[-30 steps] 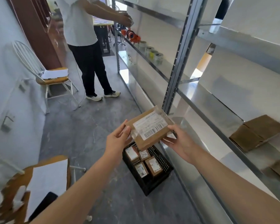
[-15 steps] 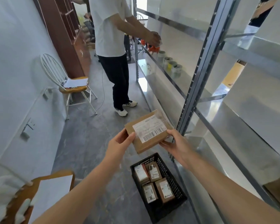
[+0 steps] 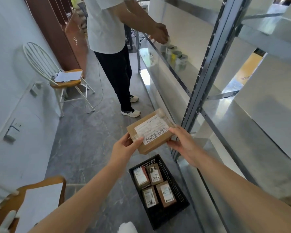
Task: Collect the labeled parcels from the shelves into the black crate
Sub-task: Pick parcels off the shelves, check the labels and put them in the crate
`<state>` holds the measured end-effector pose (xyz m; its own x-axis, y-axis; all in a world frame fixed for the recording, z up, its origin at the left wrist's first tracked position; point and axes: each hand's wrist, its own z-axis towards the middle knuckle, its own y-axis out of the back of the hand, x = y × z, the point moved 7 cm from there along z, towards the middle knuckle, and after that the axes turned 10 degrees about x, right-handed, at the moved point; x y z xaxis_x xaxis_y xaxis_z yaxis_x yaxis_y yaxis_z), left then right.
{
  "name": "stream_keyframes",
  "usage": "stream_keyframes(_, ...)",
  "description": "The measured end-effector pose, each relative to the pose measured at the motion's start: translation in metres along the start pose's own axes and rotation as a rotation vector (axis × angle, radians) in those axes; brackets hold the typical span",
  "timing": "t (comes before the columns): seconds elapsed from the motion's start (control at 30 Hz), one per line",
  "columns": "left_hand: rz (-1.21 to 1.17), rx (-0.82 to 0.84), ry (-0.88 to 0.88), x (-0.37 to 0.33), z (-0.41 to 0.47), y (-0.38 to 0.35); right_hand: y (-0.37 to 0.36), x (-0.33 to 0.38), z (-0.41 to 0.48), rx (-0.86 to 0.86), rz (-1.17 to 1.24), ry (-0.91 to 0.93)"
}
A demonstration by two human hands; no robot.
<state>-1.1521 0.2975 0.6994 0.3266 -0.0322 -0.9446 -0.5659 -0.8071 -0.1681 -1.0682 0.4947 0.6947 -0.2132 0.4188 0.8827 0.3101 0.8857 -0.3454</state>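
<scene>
I hold a flat brown cardboard parcel (image 3: pixel 151 132) with a white barcode label in both hands, at chest height above the floor. My left hand (image 3: pixel 126 147) grips its near left corner, and my right hand (image 3: pixel 181 142) grips its right edge. Below it on the grey floor stands the black crate (image 3: pixel 180 206), a perforated plastic box. Several small labelled brown parcels (image 3: pixel 165 193) lie inside the crate, label side up. The held parcel hangs above and slightly beyond the crate's far end.
Metal shelving (image 3: pixel 207 78) runs along my right, with jars (image 3: pixel 178 56) on a far shelf. Another person (image 3: pixel 114 52) stands ahead at that shelf. A white chair (image 3: pixel 64 81) with papers stands by the left wall. A wooden chair with paper (image 3: pixel 38 202) is near left.
My view has tilted down and shifted, so the crate sits lower right of centre and the shelf's brown parcels left the frame. Both hands keep the same hold on the parcel.
</scene>
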Motion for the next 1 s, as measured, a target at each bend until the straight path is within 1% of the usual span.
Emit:
stream_keyframes(0.1, -0.016, 0.007, 0.038, 0.015, 0.024, 0.003, 0.009, -0.008, 0.017, -0.014, -0.025, -0.032)
stream_keyframes(0.23, -0.08, -0.025, 0.121, 0.038, 0.064, 0.017, 0.018, -0.025, 0.041, -0.071, -0.005, -0.109)
stream_keyframes(0.37, -0.151, -0.008, 0.208, 0.06, 0.103, 0.028, 0.027, -0.033, 0.075, -0.136, 0.007, -0.171)
stream_keyframes(0.53, -0.143, 0.029, 0.285, 0.078, 0.152, 0.05, 0.033, -0.045, 0.118, -0.228, -0.068, -0.249)
stream_keyframes(0.67, -0.112, 0.039, 0.359, 0.104, 0.187, 0.068, 0.042, -0.074, 0.146, -0.301, -0.102, -0.34)
stream_keyframes(0.83, -0.134, 0.035, 0.49, 0.166, 0.22, 0.073, 0.069, -0.123, 0.174, -0.384, -0.082, -0.419)
stream_keyframes(0.9, -0.117, 0.03, 0.524, 0.198, 0.228, 0.072, 0.085, -0.15, 0.183, -0.393, -0.132, -0.465)
stream_keyframes(1.0, -0.088, 0.015, 0.567, 0.258, 0.235, 0.073, 0.116, -0.208, 0.198, -0.361, -0.185, -0.586)
